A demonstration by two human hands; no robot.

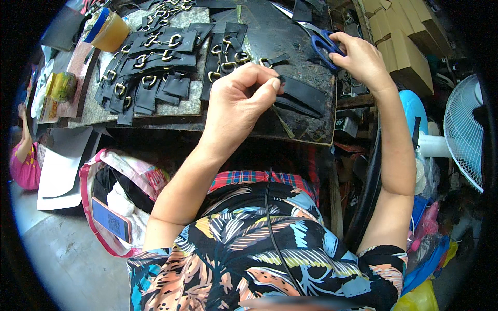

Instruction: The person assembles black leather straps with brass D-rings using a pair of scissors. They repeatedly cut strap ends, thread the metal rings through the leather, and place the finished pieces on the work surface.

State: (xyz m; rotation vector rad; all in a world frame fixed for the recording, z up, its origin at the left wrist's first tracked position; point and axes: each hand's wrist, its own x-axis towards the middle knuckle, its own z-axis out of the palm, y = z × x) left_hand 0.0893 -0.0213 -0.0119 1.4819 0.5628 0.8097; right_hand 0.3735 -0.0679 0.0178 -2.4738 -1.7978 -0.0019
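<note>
My left hand [241, 98] is closed in a pinch over the front part of the work table. Between its thumb and forefinger sits the end of a black strap [303, 97], which looks folded over and stretches right across the tabletop. Farther right, my right hand [358, 56] has its fingers curled at the handles of blue-handled scissors [320, 47], whose blades point to the far left. A small black tab with a brass-coloured ring [266, 62] lies just beyond my left hand. Beside it are black straps with metal rings [228, 54].
Several black pieces with rings [155, 62] are piled on a grey stone slab [189, 106]. A tub with a blue rim [110, 32] stands far left. Right of the table are cardboard boxes [407, 57] and a fan [464, 127]. A phone [111, 220] rests in a pink-edged bag.
</note>
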